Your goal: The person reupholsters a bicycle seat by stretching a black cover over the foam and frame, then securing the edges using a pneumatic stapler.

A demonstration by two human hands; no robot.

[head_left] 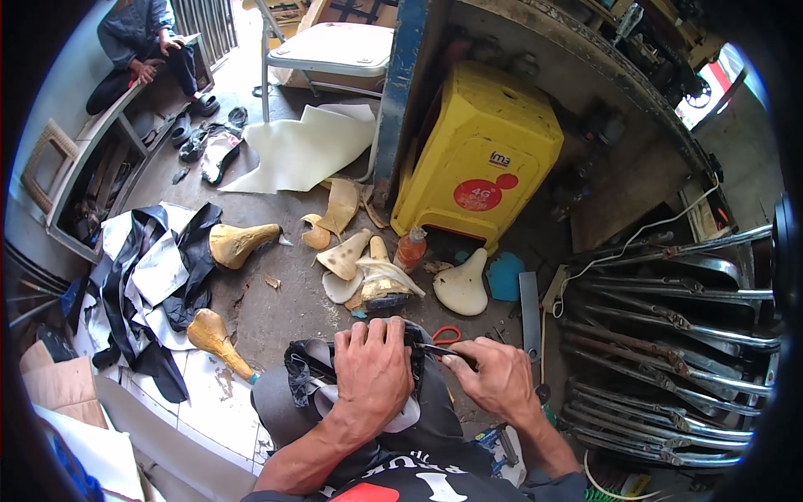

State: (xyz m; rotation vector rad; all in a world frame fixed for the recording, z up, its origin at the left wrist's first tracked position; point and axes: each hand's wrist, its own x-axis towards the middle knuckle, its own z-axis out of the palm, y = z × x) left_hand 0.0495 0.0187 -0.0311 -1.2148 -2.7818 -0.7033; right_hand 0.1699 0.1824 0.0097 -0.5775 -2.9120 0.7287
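Note:
On my lap lies a black-covered piece with pale grey lining (407, 415), its shape mostly hidden under my hand. My left hand (372, 372) grips it from above, fingers bent over its far edge. Beside that edge, my right hand (493, 381) holds a slim dark-handled tool (439, 350); its tip meets the black material, and I cannot make out its kind. Red-handled scissors (447, 335) lie just beyond. Pale foam bicycle saddles (462, 284) and a yellowed saddle (219, 343) rest on the floor ahead and to the left.
A yellow plastic stool (493, 142) stands ahead, near an orange bottle (410, 249). Metal chair frames (669, 351) are stacked at right. Black and white scraps (155, 276) spread at left. A seated person (150, 50) is at far left, near a folding chair (335, 46).

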